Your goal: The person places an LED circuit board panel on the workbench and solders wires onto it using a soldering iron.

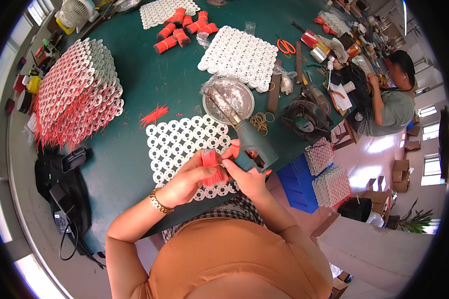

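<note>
Holding a tight, upright bundle of thin red strands with greyish tips (210, 168) in the left hand (192, 177), curled closed around it with the thumb pressed across the near side. Pinching with the right hand (247, 180), thumb and forefinger nearly together, at the bundle's right edge, apparently on a thin tan elastic band (218, 165); too small to tell how far around the strands. Judging from this grip, probably at the step of working the band on or off the bundle, with no way to tell which. For the next move, likely calling for a steady left hold to keep the strands level, and a controlled pull by the right without snapping the band. Directly beneath the hands, a flat mat of linked white ring-shaped discs (188, 148) on the dark green surface (134, 60). Just beyond the right hand, a dark green heat gun with a metal nozzle (249, 138), pointing over a round silvery metal bowl (246, 97). Beside these, a small heap of tan rubber bands (259, 124). Near the mat's far-left corner, loose red strands (153, 115). Farther out, more banded red bundles (178, 31) and, at far left, a tall stack of disc mats threaded with red strands (77, 92).
</note>
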The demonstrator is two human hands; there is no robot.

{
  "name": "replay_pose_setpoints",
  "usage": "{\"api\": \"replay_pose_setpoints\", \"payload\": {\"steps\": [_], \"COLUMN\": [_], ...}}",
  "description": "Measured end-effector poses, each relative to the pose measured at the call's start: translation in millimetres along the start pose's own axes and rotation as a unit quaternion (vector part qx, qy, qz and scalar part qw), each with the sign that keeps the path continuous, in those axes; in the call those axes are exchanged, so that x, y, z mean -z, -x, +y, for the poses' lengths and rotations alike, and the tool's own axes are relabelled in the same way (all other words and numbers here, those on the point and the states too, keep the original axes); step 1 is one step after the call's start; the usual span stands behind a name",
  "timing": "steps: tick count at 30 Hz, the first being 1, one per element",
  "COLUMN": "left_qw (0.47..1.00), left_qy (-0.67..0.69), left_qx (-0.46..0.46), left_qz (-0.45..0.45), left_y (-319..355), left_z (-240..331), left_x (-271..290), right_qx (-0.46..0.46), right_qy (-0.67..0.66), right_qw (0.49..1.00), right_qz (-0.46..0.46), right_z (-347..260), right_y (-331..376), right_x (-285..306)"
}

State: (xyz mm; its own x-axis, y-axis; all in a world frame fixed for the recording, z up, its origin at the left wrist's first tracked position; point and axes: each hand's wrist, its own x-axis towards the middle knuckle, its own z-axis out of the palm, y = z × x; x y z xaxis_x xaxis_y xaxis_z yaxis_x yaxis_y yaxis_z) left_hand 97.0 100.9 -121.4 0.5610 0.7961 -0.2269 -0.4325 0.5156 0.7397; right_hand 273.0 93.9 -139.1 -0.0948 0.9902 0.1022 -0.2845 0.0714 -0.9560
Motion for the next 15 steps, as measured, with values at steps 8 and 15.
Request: {"api": "replay_pose_setpoints", "payload": {"steps": [8, 15], "left_qw": [0.997, 0.998], "left_qy": [0.032, -0.013], "left_qx": [0.066, 0.056], "left_qz": [-0.015, -0.024], "left_y": [-6.3, -5.2], "left_z": [0.4, -6.6], "left_x": [0.4, 11.0], "right_qx": [0.106, 0.247], "right_qy": [0.245, 0.452], "right_qw": [0.961, 0.856], "right_qz": [-0.079, -0.036], "right_z": [-3.7, -1.4], "right_y": [0.7, -0.5], "right_x": [4.3, -4.7]}}
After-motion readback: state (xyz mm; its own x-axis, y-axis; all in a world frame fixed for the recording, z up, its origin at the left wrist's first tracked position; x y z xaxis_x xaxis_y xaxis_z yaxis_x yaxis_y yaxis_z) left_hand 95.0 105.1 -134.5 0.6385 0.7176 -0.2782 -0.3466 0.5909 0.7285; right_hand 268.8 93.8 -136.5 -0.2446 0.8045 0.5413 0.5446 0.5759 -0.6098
